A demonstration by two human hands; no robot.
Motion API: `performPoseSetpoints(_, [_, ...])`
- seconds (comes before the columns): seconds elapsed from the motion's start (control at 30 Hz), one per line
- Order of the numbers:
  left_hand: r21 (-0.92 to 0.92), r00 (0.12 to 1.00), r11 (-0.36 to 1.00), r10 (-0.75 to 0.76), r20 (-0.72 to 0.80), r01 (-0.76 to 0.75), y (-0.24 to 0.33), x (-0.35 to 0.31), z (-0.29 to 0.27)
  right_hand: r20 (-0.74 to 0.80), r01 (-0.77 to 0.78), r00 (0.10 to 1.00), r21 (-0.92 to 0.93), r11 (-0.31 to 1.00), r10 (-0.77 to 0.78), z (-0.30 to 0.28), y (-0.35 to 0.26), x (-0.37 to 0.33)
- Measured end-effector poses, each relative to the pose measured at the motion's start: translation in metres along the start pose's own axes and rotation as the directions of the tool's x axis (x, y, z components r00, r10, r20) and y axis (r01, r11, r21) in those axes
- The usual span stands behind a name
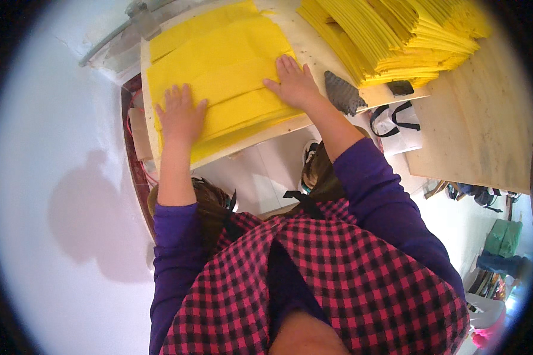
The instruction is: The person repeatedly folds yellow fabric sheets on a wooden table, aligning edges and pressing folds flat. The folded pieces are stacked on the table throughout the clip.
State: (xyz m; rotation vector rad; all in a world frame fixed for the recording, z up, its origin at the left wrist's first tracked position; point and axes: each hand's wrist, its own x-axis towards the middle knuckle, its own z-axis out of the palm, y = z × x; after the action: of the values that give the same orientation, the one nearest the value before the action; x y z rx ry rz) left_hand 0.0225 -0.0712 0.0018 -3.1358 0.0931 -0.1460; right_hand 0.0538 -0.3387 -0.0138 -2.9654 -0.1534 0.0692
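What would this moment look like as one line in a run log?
left hand: flat on yellow sheets | right hand: flat on same sheets | yellow stack: behind, right | surface: wooden table

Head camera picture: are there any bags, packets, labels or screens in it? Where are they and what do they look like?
White bag: lies below the wooden table's edge, right of the right hand; flat, white, with black loop handles.
Green bag-like thing: far right on the floor; soft and green, too blurred to be sure.
No labels, signs or screens show.
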Motion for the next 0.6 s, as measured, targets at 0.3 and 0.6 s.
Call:
performPoseSetpoints(0.3, [-0.205, 0.966, 0.945, 0.247, -0.07, -0.256, 0.082, 0.01, 0.014, -0.012, -0.008, 1.0, -0.005, 1.0, 0.008, 0.0, -0.002, -0.001])
performPoseSetpoints(0.6, [-0.074, 0.997, 0.995, -0.06, 0.057, 0.064, -0.025, -0.001, 0.023, -0.024, -0.003, 1.0, 0.003, 1.0, 0.003, 0.004, -0.001, -0.003])
